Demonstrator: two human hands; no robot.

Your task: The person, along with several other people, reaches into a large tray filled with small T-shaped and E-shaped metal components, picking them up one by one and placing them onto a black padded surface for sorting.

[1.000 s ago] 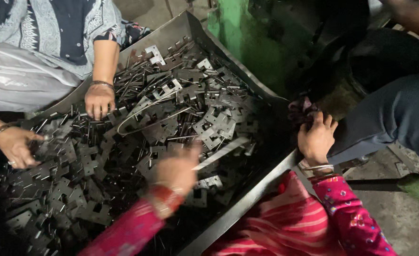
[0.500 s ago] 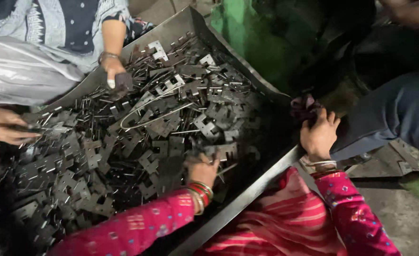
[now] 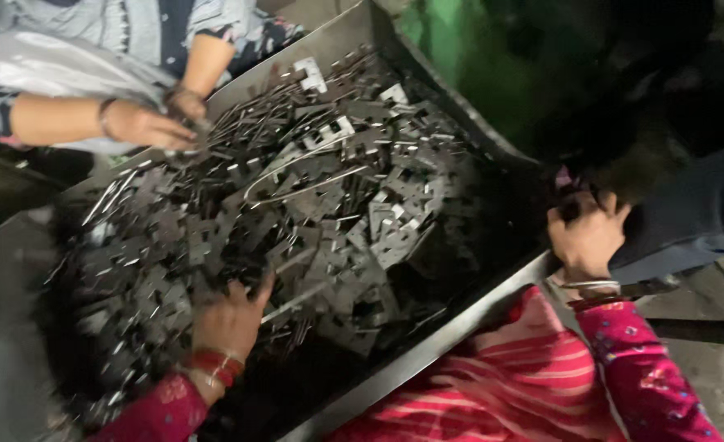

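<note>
A large grey metal tray (image 3: 460, 331) holds a heap of several flat dark stamped metal pieces (image 3: 329, 205). My left hand (image 3: 229, 321), in a pink patterned sleeve with red bangles, rests palm down on the pieces near the tray's near edge, fingers spread; whether it grips any piece is hidden. My right hand (image 3: 587, 237), with a silver bangle, is at the tray's right corner, fingers curled around a small dark bundle against dark cloth.
Across the tray another person in a light patterned top has both hands (image 3: 145, 123) among the pieces at the far left rim, beside a white plastic bag (image 3: 67, 69). A green machine body (image 3: 460, 49) stands behind the tray. Concrete floor (image 3: 714, 327) lies to the right.
My left hand slid left and nearer along the heap. The other person's hands came together at the far left rim. My right hand stayed at the tray corner.
</note>
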